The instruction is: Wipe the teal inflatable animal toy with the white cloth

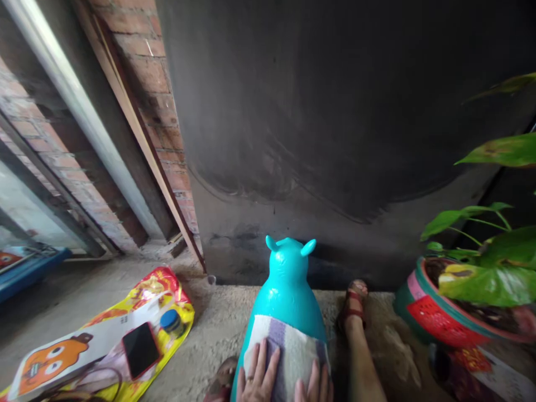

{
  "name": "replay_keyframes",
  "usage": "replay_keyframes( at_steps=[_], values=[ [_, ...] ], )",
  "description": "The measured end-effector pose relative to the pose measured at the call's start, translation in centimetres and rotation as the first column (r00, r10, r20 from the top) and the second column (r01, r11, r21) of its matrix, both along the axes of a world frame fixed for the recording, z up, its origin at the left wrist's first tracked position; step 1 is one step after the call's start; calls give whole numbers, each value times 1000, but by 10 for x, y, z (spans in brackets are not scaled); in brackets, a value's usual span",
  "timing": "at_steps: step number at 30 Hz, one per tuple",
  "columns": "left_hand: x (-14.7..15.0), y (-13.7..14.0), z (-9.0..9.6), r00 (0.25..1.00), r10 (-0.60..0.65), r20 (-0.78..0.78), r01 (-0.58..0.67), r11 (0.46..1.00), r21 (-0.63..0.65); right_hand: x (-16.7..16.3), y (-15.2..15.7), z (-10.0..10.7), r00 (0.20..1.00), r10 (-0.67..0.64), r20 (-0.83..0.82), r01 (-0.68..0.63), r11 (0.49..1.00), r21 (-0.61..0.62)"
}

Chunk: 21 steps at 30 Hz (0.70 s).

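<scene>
A shiny turquoise inflatable animal toy [288, 293] with two small ears stands between my legs, its head toward the dark panel. Over its back lies a striped cloth [287, 340] in white and pale purple. My left hand [258, 377], a ring on one finger, rests flat on the cloth with the fingers apart. Beside it to the right, my right hand [316, 387] also lies on the cloth, fingers stretched out and partly cut off by the bottom edge. Neither hand grips anything.
On the left floor, a yellow and red plastic bag [184, 298] lies under a phone [140, 350], a blue-capped jar [171, 322] and an orange cartoon print [54, 363]. A potted plant [433, 318] stands at right. My sandalled foot [355, 304] is near the dark panel [318, 139].
</scene>
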<state>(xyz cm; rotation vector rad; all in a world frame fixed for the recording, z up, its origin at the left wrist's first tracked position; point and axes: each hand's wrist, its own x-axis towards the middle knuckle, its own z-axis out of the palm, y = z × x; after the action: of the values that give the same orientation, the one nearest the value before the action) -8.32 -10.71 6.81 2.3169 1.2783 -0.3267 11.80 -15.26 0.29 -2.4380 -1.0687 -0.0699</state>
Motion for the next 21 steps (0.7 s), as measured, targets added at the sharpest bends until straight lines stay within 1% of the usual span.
replay_keyframes(
  at_steps=[3, 5, 7, 9, 12, 14, 17, 18, 21],
  values=[
    [15, 20, 10, 998, -64, -22, 63, 997, -38, -11, 7, -20, 998, 41, -43, -40, 999, 18],
    [29, 37, 15, 997, -80, -19, 79, 996, -52, -12, 23, -28, 992, 59, -109, -56, 998, 37],
    [44, 53, 16, 996, -86, -1, 86, 995, -59, -3, 46, -28, 977, 68, -203, -60, 997, 47],
    [56, 67, 16, 996, -91, 23, 93, 994, -56, 12, 70, -24, 960, 62, -273, -53, 998, 42],
    [65, 76, 16, 994, -101, 45, 102, 994, -39, 26, 91, -15, 961, 35, -275, -28, 999, 29],
    [66, 77, 18, 994, -104, 32, 105, 994, -34, 23, 89, -12, 966, 8, -258, -3, 1000, 19],
    [65, 75, 22, 994, -108, 19, 108, 994, -21, 3, 66, -14, 975, -17, -223, 19, 1000, 6],
    [64, 75, 23, 993, -113, 33, 113, 993, -13, -6, 55, -19, 985, -7, -174, 7, 1000, -2],
    [56, 75, 22, 980, -164, 116, 165, 986, 1, -37, 22, -37, 999, 33, 41, -30, 998, -56]
  ],
)
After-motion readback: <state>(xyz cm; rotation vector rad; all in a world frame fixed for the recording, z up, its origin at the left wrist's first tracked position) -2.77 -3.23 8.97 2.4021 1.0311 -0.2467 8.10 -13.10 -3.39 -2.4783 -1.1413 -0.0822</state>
